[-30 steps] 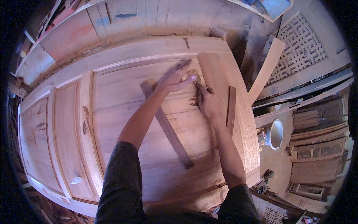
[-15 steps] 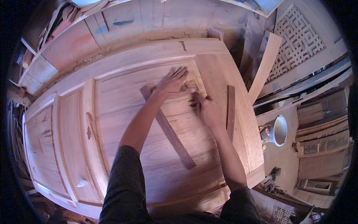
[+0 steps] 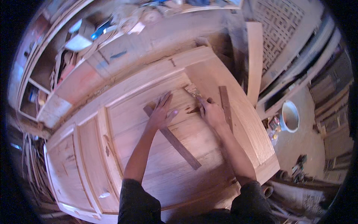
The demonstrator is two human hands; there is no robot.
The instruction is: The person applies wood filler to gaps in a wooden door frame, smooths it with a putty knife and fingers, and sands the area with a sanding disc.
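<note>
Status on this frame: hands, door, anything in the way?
Left hand open, over door. Right hand gripping tool. Door flat, dark marks beside right hand. Nearby: dark strip under left hand, second strip by right.

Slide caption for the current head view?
Over a wooden door, the right hand grips a flat tool; the left hand spreads near a dark strip.

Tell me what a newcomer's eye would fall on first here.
Most likely the big pale wooden door spanning the middle. Over it, the right hand grips a small flat piece, while the left hand crosses a dark wooden strip. Off to the right, a white bucket sits on the floor.
</note>
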